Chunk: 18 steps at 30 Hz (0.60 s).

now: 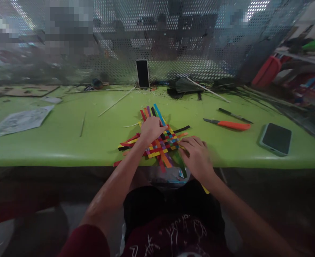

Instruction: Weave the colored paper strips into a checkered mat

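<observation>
A loose weave of coloured strips lies near the front edge of the green table, its red, orange, purple, blue, black and yellow ends sticking out all around. My left hand is closed over its upper left part, thumb pointing right across the strips; the other fingertips are mostly hidden. At the right side of the weave, my right hand pinches a strip between thumb and fingers, and its colour is hard to make out there. Below my right wrist shows the end of a yellow strip. A dark green strip end hangs over the table edge.
On the right lie an orange-handled knife, a dark knife and a phone. Another phone leans upright against the perforated metal screen. A printed sheet is at left; dark strips lie at the back.
</observation>
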Tool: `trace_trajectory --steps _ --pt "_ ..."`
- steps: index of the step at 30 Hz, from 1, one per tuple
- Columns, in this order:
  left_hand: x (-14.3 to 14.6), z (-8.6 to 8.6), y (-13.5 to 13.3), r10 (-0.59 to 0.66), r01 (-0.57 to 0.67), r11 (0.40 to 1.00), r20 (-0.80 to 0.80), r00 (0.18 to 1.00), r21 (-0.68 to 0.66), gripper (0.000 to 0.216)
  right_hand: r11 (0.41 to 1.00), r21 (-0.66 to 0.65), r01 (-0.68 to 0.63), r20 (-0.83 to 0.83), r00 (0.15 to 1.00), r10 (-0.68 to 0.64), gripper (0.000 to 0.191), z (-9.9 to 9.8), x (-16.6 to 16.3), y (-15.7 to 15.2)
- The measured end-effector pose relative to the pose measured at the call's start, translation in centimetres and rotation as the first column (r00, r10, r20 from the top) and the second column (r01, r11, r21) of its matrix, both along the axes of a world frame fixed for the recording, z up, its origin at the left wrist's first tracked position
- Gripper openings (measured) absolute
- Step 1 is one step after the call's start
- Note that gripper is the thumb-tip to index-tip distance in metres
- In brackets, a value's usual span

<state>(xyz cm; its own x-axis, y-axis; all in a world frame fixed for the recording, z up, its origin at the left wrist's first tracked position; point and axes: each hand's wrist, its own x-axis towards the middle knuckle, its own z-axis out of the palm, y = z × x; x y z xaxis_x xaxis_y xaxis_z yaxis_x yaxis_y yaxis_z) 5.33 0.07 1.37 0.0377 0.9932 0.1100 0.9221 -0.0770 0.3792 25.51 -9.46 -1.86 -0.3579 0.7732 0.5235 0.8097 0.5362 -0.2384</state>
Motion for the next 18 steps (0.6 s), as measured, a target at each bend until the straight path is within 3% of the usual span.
trace_trajectory --steps 9,18 --pt "0.2 0.3 -0.1 -0.003 0.003 1.0 -0.032 0.999 -0.015 0.043 1.0 -0.025 0.001 -0.048 0.999 -0.003 0.013 -0.2 -0.9 0.4" --pt "0.0 0.3 -0.3 -0.032 0.033 0.999 -0.034 0.999 0.037 0.042 0.999 -0.042 -0.006 0.056 0.998 0.008 0.01 0.4 -1.2 0.6"
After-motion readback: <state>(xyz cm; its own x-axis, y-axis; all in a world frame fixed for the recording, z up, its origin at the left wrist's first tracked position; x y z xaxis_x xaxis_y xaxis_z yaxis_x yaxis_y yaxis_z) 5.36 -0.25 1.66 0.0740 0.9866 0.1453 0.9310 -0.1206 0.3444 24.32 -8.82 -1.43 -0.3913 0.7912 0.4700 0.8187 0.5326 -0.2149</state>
